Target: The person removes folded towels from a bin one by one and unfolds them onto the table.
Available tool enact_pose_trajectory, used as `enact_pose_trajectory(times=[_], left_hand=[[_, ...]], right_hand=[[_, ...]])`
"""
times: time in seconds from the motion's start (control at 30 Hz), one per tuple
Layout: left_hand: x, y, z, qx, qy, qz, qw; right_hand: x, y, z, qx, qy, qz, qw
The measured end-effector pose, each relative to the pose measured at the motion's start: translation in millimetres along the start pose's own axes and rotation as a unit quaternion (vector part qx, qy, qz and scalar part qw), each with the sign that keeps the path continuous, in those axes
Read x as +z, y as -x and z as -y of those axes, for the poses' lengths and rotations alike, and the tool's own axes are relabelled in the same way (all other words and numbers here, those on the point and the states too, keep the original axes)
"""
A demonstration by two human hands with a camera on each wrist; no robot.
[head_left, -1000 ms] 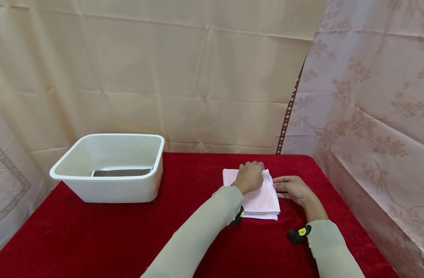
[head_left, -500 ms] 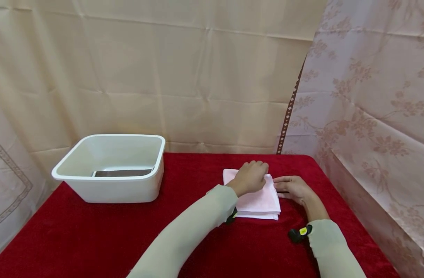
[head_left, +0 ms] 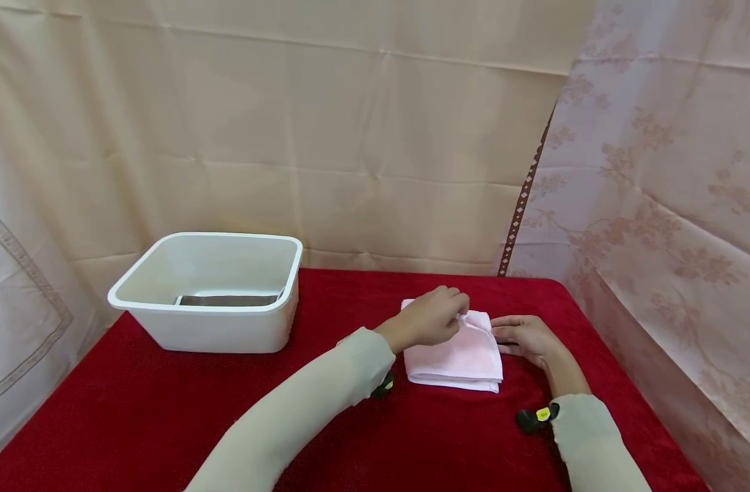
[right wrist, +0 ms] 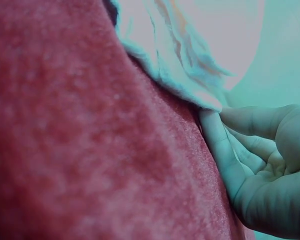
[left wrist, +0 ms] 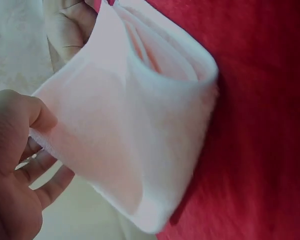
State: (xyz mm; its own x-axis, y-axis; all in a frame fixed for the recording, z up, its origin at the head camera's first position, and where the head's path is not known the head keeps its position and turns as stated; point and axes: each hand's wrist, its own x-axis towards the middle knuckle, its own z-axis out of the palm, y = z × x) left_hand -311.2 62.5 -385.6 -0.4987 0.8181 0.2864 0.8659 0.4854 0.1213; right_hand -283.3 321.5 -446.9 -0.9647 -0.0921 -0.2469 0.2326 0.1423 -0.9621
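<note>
A folded pale pink cloth [head_left: 454, 359] lies on the red table cover. The left hand [head_left: 429, 316] is over its far part. In the left wrist view the left hand [left wrist: 17, 160] pinches an edge of the cloth [left wrist: 105, 115] between thumb and fingers, and the layers gape at one side. At the cloth's right edge is the right hand [head_left: 527, 338]. The right wrist view shows the right hand [right wrist: 260, 160] pinching a corner of the cloth [right wrist: 190, 75] between thumb and fingertip, low against the red cover.
A white plastic basin [head_left: 208, 328] stands at the left rear of the red-covered table [head_left: 165, 424], with something dark brown [head_left: 227, 301] visible inside. A beige curtain [head_left: 325, 137] hangs behind, and a floral cloth [head_left: 676, 205] hangs along the right.
The left hand has shifted left across the cloth, and the cloth's far right part is now lifted and creased under its fingers. The right hand stays at the right edge. The head view has turned slightly.
</note>
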Motion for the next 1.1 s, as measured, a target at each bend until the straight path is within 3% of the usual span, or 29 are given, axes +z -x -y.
enact_pose_trajectory(times=[0.23,0.53,0.8,1.1], left_hand=[[-7.1,17.2,7.9,0.038,-0.047,0.005,0.9982],[-15.1,38.3,17.4,0.085,-0.095,-0.001,0.9918],[-28.1,62.1,32.1,0.070,-0.091,0.005,0.9934],[-35.1,92.6,47.2,0.072,-0.112,-0.004,0.9911]], right_hand=[[-1,0.3,-1,0.012,-0.003,-0.019,0.9997],[-3,-1.1,-2,0.002,0.004,-0.005,1.0000],[-2,-2.5,-1,-0.004,0.010,0.003,0.9999],[0,0.0,-1,0.011,0.029,-0.016,0.9994]])
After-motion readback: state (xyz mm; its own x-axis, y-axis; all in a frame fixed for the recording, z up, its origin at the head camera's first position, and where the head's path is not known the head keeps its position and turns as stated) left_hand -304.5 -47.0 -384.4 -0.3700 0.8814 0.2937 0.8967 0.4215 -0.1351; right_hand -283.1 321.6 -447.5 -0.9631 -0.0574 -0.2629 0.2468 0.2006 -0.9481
